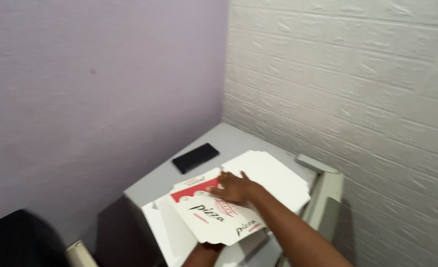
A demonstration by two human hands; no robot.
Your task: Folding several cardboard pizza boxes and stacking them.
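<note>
While the right hand [234, 188] presses flat, fingers spread, on the printed white flat cardboard pizza-box blank [214, 212], whose near edge hides the left hand [204, 247] so its grip cannot be told, the loose stack could slide off the grey table [238, 138].

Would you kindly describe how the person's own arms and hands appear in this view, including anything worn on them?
Both arms are bare as far as the picture shows: no sleeves, gloves, watch or bracelet. The right hand shows whole, with no ring visible on its fingers, though the picture is slightly blurred. Of the left arm only a short bare stretch shows at the bottom edge; its hand is hidden under the cardboard.
</note>
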